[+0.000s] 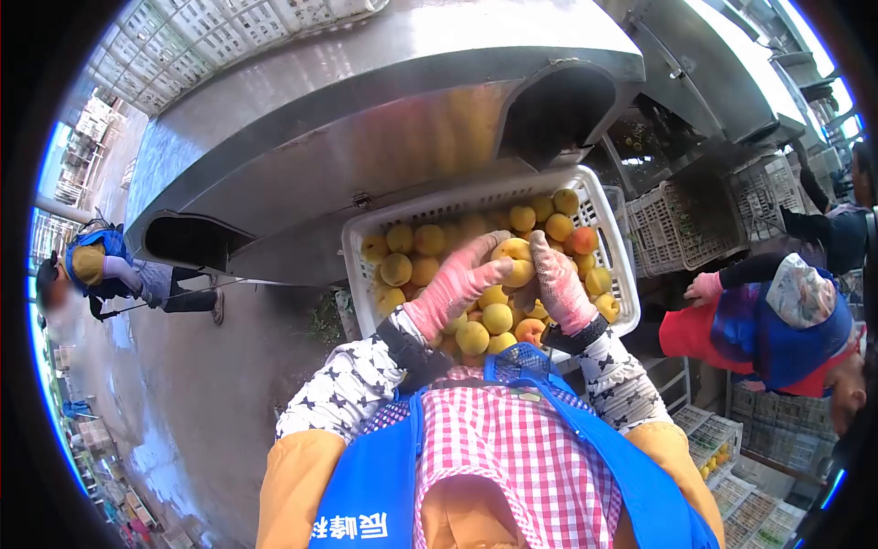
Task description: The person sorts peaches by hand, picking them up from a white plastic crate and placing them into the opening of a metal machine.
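A white plastic crate [604, 206] full of yellow-orange peaches [413, 242] sits in front of me under the steel machine. Both my hands wear pink knit gloves. My left hand [459, 282] and my right hand [556, 282] close together around one yellow peach [516, 259] above the pile in the crate. Black cuffs and patterned sleeves cover my forearms, and a blue apron over a pink checked shirt fills the lower view.
A large stainless steel machine [366, 101] with two dark chute openings stands behind the crate. Empty white crates [672, 224] stack at the right. A person in a red top and blue apron [768, 329] bends at the right; another person [110, 270] crouches at the left on wet concrete.
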